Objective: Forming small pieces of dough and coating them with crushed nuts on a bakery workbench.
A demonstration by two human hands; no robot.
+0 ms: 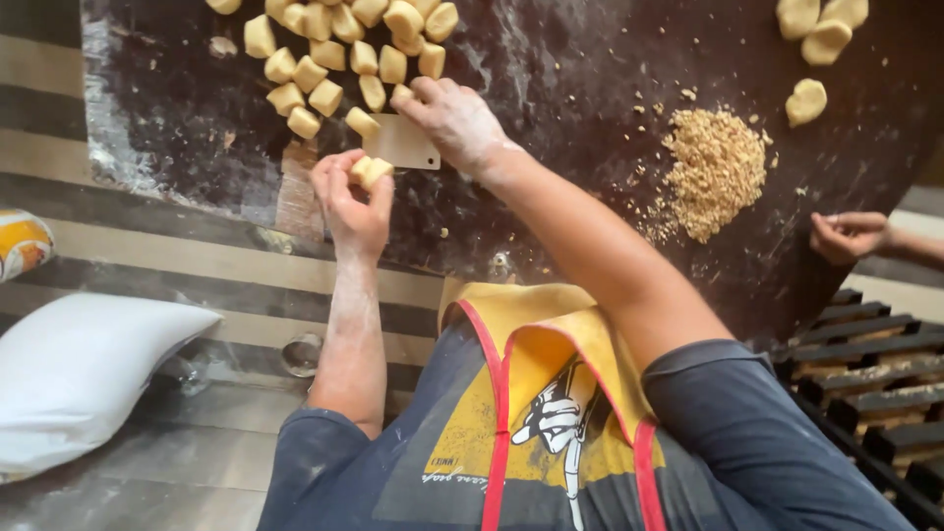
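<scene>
A: What is the left hand point(352, 206) doing?

B: It is curled most of the way closed around a small piece of dough point(371, 171), pinched between the thumb and the fingertips. The piece sits just above the near edge of the dark worktop point(590, 59), clear of the surface as far as I can tell.

A: And the right hand point(454, 120)?

B: It reaches forward over the worktop, fingers bent down and closed on the top edge of a flat pale scraper point(401, 144). The scraper lies just beside the held piece and touches the nearest chunk of the pile of cut dough pieces point(339, 54).

A: Where is that pile?

B: At the far left of the worktop, right ahead of both hands. The pieces are small yellowish blocks, lying close together, many touching.

A: Anything else on the surface?

B: A heap of crumbs point(715, 169) to the right, well apart from the hands, and a few more dough lumps point(816, 44) at the far right corner. Another person's hand point(848, 236) shows at the right edge, loosely curled; whether it holds something is too blurred to say.

A: Below the worktop?

B: A white sack point(84, 369) on the floor at the left.
</scene>
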